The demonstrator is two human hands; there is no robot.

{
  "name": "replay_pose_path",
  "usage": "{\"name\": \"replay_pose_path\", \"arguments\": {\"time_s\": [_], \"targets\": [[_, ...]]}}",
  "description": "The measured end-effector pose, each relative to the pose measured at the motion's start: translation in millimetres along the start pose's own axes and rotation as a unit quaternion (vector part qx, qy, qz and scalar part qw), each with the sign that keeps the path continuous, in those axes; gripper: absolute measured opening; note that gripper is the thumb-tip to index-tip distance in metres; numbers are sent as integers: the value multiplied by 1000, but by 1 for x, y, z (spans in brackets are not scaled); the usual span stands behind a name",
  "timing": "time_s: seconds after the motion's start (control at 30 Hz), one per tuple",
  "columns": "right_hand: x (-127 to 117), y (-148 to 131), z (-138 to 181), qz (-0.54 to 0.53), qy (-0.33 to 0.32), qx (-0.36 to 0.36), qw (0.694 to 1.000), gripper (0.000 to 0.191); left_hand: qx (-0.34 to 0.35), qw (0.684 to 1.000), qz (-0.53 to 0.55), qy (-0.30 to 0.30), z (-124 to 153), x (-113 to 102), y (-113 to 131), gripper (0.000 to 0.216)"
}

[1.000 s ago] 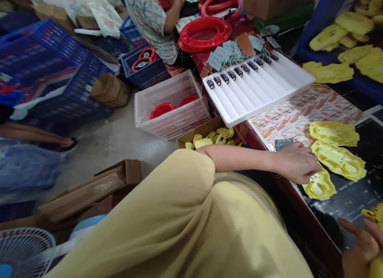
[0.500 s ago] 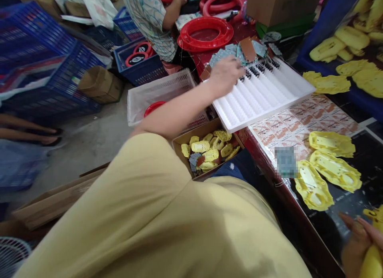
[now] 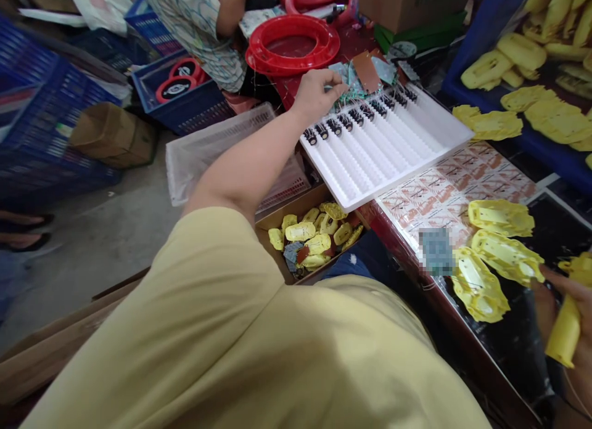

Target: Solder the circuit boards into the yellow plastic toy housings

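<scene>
Left hand point(image 3: 317, 96) at the edge of a white ridged tray point(image 3: 416, 148), fingers curled near green circuit boards point(image 3: 354, 84), hold unclear, right hand point(image 3: 581, 302) gripping a rounded yellow plastic piece point(image 3: 564, 336), yellow plastic shells point(image 3: 502, 218) nearby

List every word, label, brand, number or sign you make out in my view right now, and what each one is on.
No text can be read with certainty. Unreadable marks:
Printed sheet under the white tray: fine print beside repeated brown pictures, too small to read.
Black discs in red rings, inside the blue crate: pale marks, too blurred to read.
Cardboard box at the top: faint marks, illegible.
</scene>
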State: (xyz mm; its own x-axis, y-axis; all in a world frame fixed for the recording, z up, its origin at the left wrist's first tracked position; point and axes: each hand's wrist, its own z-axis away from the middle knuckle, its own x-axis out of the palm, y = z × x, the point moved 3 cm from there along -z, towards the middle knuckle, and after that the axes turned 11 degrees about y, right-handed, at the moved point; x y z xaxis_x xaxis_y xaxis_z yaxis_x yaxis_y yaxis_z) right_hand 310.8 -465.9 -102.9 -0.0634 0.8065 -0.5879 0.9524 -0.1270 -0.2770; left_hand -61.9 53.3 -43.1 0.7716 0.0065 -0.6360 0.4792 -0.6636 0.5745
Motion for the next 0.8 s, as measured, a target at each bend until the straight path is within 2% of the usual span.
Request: {"name": "replay_pose_path", "arguments": {"time_s": [0.1, 0.17, 0.23, 0.27, 0.33, 0.47, 0.53, 0.6, 0.7, 0.73, 0.8], "targets": [[19, -12, -21, -11, 15, -79, 997, 27, -19, 988, 151, 6, 2, 6, 38, 78], [29, -18, -28, -12, 6, -105, 994, 27, -42, 971, 233, -27, 7, 16, 69, 77], [35, -23, -29, -14, 0, -116, 993, 33, -70, 952, 277, -109, 15, 32, 101, 74], [38, -25, -27, -5, -34, -108, 994, 36, -76, 940, 290, -164, 20, 42, 117, 70], [38, -27, -22, 25, -53, -84, 995, 44, -62, 911, 305, -271, 30, 63, 150, 60], [25, -36, -9, 67, -76, -53, 993, 43, 55, 886, 240, -393, 53, 112, 216, 26], [14, -44, -5, 71, -72, -44, 994, 38, 124, 880, 184, -420, 70, 138, 247, 12], [-1, -53, -4, 70, -57, -36, 995, 30, 186, 878, 144, -416, 88, 162, 273, 12], [-25, -67, -2, 53, -3, -45, 998, 8, 240, 880, 98, -398, 110, 192, 297, 15], [-33, -73, -2, 46, 17, -57, 997, 6, 247, 878, 81, -401, 115, 199, 301, 16], [-48, -81, 2, 33, 41, -81, 995, 13, 249, 873, 54, -417, 123, 208, 304, 18]]}}
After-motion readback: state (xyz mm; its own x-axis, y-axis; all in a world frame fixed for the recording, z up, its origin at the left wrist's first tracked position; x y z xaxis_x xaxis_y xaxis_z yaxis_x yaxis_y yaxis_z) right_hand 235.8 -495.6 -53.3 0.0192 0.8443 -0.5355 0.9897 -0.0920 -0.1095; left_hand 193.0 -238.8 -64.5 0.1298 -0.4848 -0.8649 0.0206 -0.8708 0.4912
